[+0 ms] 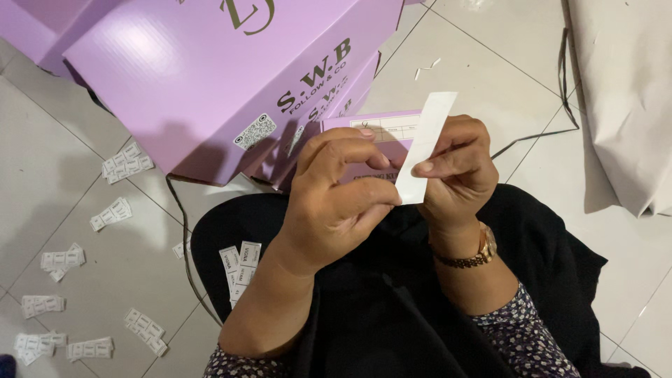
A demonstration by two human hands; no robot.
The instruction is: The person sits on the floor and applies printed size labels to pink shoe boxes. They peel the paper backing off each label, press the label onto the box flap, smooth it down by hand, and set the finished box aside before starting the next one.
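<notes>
Person, seen from above. Left hand (336, 199): bare, no rings or bands visible; nails short and unpainted. Right hand (455, 171): bare, nails short; wrist carries a gold-toned watch (483, 248) with a linked metal bracelet and a small case at the outer side of the wrist. Sleeves (528, 336): dark fabric with a fine pale floral or dotted print, pushed up so both forearms are uncovered; one cuff shows at each lower edge. Lap: covered by a plain black garment (392, 308), loosely draped, with soft folds.
</notes>
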